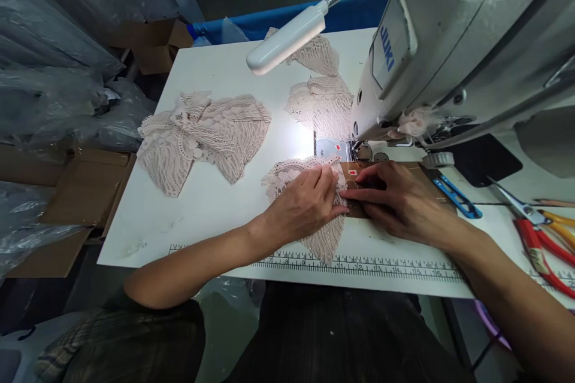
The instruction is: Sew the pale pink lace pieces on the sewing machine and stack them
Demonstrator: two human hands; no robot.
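Beige lace piece (pixel 326 242) lies on the table just in front of the sewing machine's needle area, its pointed end hanging toward me. My left hand (pixel 308 200) rests on top of it, fingers bunched and pinching the lace near its right edge. From the other side comes my right hand (pixel 395 200), its extended finger at that same lace edge, close to my left thumb. The other right fingers are bent over a brown plate (pixel 354 209). What lies beneath the fingertips is hidden. The presser foot (pixel 354 149) stands just beyond the lace.
More lace pieces (pixel 215 128) lie on the left, and another lace pile (pixel 321 105) sits behind the needle. The machine head (pixel 404 42) and a lamp (pixel 287 39) overhang the table. On the right are a blue thread snipper (pixel 458 197), scissors (pixel 523 209) and red-handled pliers (pixel 534 251).
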